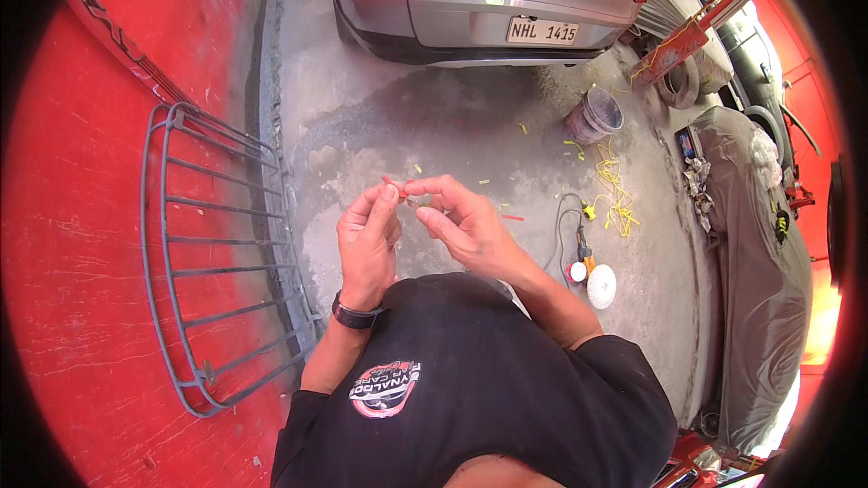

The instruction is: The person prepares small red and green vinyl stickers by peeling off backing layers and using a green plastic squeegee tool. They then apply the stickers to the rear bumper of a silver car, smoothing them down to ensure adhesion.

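Note:
In front of my chest, both hands meet at the fingertips around a thin red strip (pixel 390 183). My left hand (pixel 366 239), with a dark band on its wrist, pinches the strip between thumb and index finger. My right hand (pixel 472 233) comes in from the other side, its index fingertip against the strip. Between its thumb and index finger is something small and dark that I cannot make out. Another short red strip (pixel 513 218) lies on the concrete floor beyond my right hand.
A silver car (pixel 470 23) stands ahead. A grey metal rack (pixel 226 267) leans against the red wall at left. To the right are a dirty bucket (pixel 597 116), a tangled yellow cord (pixel 615 194), a polisher with a white pad (pixel 601 287) and a covered vehicle (pixel 759 289).

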Demonstrator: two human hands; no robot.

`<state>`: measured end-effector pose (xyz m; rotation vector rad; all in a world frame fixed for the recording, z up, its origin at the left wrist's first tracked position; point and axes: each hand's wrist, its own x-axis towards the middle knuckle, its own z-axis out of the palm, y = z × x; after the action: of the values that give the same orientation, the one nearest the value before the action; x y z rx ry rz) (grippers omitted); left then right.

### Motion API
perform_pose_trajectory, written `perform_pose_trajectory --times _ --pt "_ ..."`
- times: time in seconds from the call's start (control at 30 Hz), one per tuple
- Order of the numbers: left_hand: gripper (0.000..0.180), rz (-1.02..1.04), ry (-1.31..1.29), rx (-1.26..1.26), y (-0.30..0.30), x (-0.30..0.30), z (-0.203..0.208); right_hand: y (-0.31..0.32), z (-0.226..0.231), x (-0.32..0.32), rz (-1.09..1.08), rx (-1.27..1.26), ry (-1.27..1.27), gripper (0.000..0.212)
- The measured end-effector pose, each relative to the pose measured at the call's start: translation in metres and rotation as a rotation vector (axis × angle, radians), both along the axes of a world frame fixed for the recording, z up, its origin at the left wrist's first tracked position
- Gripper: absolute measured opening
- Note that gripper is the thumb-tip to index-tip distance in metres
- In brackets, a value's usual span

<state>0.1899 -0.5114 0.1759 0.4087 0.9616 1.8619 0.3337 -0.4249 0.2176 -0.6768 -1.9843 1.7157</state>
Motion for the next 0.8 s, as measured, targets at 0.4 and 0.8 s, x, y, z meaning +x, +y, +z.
perform_pose_trajectory --times 0.4,0.8 --pt "0.017 -0.024 -0.021 0.056 0.002 0.000 0.011 -0.004 0.003 0.001 -0.035 -0.001 0.090 0.033" --pt "0.018 -0.016 0.032 0.056 0.002 0.006 0.027 -0.007 0.014 0.005 -0.060 -0.068 0.137 0.032"
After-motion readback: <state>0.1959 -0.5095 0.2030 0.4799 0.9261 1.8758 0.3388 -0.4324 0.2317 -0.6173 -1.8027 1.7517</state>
